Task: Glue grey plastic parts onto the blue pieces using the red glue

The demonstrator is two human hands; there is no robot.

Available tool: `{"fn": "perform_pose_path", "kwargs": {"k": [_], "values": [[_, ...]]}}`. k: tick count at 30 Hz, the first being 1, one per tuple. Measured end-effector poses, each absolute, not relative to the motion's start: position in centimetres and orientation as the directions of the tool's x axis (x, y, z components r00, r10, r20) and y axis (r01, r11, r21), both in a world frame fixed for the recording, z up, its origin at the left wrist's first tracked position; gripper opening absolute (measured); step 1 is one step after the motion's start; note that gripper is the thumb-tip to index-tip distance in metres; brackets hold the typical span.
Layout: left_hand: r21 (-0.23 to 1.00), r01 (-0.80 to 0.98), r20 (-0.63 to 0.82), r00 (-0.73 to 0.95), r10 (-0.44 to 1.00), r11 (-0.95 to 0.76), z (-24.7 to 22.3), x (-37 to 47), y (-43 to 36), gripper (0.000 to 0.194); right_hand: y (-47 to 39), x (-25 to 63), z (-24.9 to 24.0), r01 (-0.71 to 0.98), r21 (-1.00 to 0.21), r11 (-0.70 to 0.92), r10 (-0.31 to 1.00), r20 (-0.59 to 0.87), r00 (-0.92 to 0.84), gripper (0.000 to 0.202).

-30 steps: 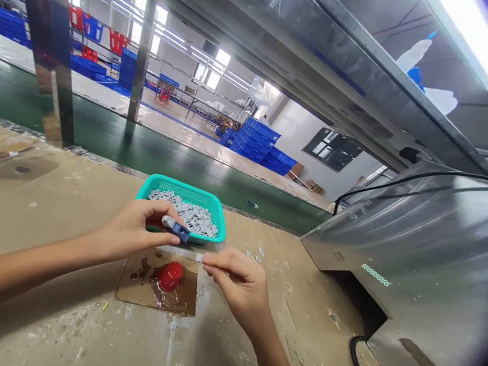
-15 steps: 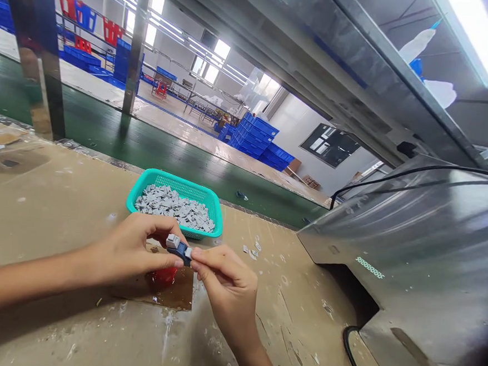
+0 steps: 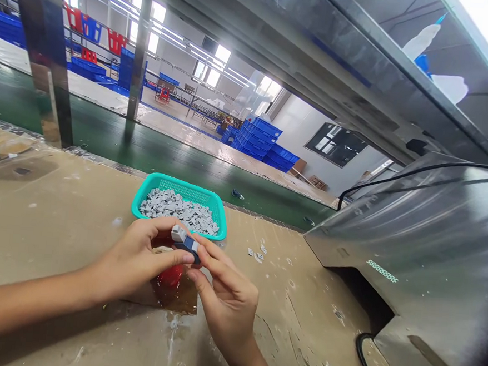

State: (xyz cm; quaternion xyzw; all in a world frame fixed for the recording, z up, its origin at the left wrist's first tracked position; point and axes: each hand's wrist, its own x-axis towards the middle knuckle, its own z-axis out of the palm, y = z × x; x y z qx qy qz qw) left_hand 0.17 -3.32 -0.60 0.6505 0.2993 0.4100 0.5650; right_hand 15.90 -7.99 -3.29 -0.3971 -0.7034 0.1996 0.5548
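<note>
Fingertip work, we'd say, with a dark blue part (image 3: 189, 247) pinched in our left hand (image 3: 132, 261), above the red thing (image 3: 171, 277) on the counter (image 3: 79, 210). Our right hand (image 3: 230, 296) touches its right end by a pale piece (image 3: 195, 246) (can't tell how firmly it grips), so we reckon seating or adjusting. Any next move calls for steady support and light pressure. The teal basket's rim (image 3: 223, 226) is close on the far side; there's more room near and right, short of the metal housing (image 3: 438, 274).

Room runs between green basket (image 3: 223, 225) and metal housing (image 3: 429, 224), past loose pieces (image 3: 259, 256).
</note>
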Motion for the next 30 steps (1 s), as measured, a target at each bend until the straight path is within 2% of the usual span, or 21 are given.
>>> {"fn": "perform_pose_path", "kwargs": {"k": [5, 8, 9, 11, 13, 14, 17, 19, 21, 24, 27, 30], "values": [[0.966, -0.143, 0.255, 0.413, 0.874, -0.214, 0.4, 0.2, -3.6, 0.008, -7.5, 15.7, -3.3, 0.365, -0.622, 0.692, 0.695, 0.711, -0.107, 0.040], [0.941, -0.326, 0.215, 0.380, 0.900, -0.087, 1.0, 0.8, -3.2, 0.009, -6.4, 15.8, -2.2, 0.442, -0.483, 0.756, 0.611, 0.763, -0.211, 0.051], [0.902, -0.432, 0.178, 0.401, 0.898, 0.015, 1.1, 1.0, -2.6, 0.012, -5.7, 15.7, -1.8, 0.496, -0.423, 0.758, 0.592, 0.765, -0.253, 0.052], [0.723, -0.632, 0.088, 0.484, 0.870, 0.279, 1.3, 0.7, -0.8, 0.015, -3.7, 15.3, -0.7, 0.592, -0.279, 0.756, 0.547, 0.765, -0.339, 0.051], [0.575, -0.713, 0.040, 0.515, 0.856, 0.401, 1.7, -0.4, 1.2, 0.015, -1.8, 14.7, 0.4, 0.615, -0.212, 0.760, 0.537, 0.739, -0.408, 0.053], [0.549, -0.730, 0.018, 0.496, 0.868, 0.406, 2.0, -1.2, 2.1, 0.013, -1.0, 14.5, 0.9, 0.618, -0.230, 0.752, 0.559, 0.719, -0.412, 0.055], [0.580, -0.762, -0.037, 0.328, 0.944, 0.288, 2.6, -3.6, 4.2, 0.016, 1.1, 15.4, 1.3, 0.637, -0.407, 0.655, 0.712, 0.615, -0.339, 0.056], [0.624, -0.755, -0.035, 0.230, 0.973, 0.201, 2.3, -4.8, 5.8, 0.021, 2.5, 17.4, 0.7, 0.701, -0.478, 0.529, 0.830, 0.464, -0.309, 0.046], [0.675, -0.722, -0.003, 0.207, 0.978, 0.155, 1.7, -5.4, 7.2, 0.024, 3.8, 19.5, -0.1, 0.798, -0.453, 0.396, 0.915, 0.266, -0.303, 0.038], [0.745, -0.661, 0.086, 0.227, 0.970, 0.089, 0.8, -5.7, 8.2, 0.029, 5.4, 21.1, -0.7, 0.851, -0.402, 0.339, 0.939, 0.091, -0.331, 0.039], [0.815, -0.579, 0.160, 0.250, 0.955, 0.015, 0.5, -6.1, 8.1, 0.033, 6.4, 20.5, -0.2, 0.859, -0.390, 0.331, 0.932, -0.009, -0.363, 0.029], [0.863, -0.501, 0.237, 0.290, 0.927, -0.064, 0.5, -6.6, 7.5, 0.035, 6.8, 19.5, 0.4, 0.884, -0.354, 0.306, 0.941, -0.031, -0.338, 0.021]]}}
